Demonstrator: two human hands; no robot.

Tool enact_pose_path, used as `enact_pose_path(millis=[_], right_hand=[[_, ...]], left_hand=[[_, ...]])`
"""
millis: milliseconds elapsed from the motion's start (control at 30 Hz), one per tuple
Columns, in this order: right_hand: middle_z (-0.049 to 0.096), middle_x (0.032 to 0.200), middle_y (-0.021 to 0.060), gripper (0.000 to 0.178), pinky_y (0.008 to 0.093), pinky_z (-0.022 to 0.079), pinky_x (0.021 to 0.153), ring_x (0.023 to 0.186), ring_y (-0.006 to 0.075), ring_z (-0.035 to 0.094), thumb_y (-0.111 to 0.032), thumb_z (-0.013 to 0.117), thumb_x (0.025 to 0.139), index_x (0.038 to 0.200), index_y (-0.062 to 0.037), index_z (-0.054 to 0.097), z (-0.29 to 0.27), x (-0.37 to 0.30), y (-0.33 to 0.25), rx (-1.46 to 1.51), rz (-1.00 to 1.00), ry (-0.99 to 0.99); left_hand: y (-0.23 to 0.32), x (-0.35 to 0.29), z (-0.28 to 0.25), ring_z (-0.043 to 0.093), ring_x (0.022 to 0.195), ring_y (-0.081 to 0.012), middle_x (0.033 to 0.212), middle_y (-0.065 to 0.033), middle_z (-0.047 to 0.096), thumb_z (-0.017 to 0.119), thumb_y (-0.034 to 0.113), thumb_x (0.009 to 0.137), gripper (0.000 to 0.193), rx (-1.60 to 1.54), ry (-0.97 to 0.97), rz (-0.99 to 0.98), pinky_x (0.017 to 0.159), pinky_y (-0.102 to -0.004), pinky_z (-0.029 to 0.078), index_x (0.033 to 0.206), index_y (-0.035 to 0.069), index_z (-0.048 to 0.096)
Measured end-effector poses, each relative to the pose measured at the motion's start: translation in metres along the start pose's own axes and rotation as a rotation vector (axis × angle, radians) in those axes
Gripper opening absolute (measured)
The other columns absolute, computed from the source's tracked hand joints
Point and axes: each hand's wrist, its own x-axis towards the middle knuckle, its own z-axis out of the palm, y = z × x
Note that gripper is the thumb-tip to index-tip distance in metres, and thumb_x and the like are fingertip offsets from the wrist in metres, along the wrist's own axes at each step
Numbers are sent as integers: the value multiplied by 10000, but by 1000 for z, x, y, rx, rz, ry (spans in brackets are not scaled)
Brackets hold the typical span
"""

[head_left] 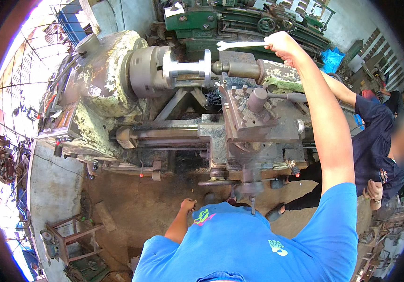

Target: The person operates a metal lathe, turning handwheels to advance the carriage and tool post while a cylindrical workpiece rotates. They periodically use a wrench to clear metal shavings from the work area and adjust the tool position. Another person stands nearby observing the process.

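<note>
My right hand (pixel 284 47) is raised over the far side of a lathe, its fingers wrapped round the end of a silver open-end wrench (pixel 242 45). The wrench lies level, its jaw pointing left above a shiny metal workpiece (pixel 188 69). That flanged workpiece sits between the lathe chuck (pixel 148 73) and the tailstock centre (pixel 220 68). Nearer to me stands the tool post (pixel 253 108) with several bolts and a handle. Low beside my blue shirt, my left hand (pixel 188 205) is curled closed; what it holds, if anything, is hidden.
On the right stands a co-worker in dark clothes (pixel 368 136), one arm reaching behind my right forearm. The headstock (pixel 110 70) fills the left. A green lathe (pixel 197 28) and a blue bag (pixel 332 60) are behind. A metal frame (pixel 77 235) stands on the floor at lower left.
</note>
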Motion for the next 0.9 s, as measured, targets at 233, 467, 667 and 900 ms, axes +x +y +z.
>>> enact_pose_path(millis=[233,467,667,900], right_hand=[[637,678,126,275,371,464,631,638,187,580,-222,579,910,763,-24,704,4,22,79,-291,-268,-92],[451,666,-77,222,228,329,484,543,59,421,-258,558,995,922,-74,660,-57,-106,72,385,44,232],[428,623,-61,245,193,258,351,416,37,359,-248,531,1013,928,-31,606,-46,-232,132,666,279,699],[471,622,-27,142,207,261,340,422,57,385,-128,544,967,917,-16,615,79,-280,202,1001,573,682]], left_hand=[[-31,-7,-5,621,523,-155,720,-84,693,690,345,898,319,184,-46,-162,469,-319,479,879,27,706],[34,-29,14,612,559,-207,730,-90,647,581,422,974,394,-530,-23,62,499,-331,495,914,36,635],[161,-89,28,644,742,-255,1015,-186,619,558,528,958,611,-1098,-62,-90,568,-363,530,1276,26,413],[215,-108,56,654,674,-277,1019,-171,619,646,304,908,374,-929,-46,-118,526,-382,549,1136,25,547]])
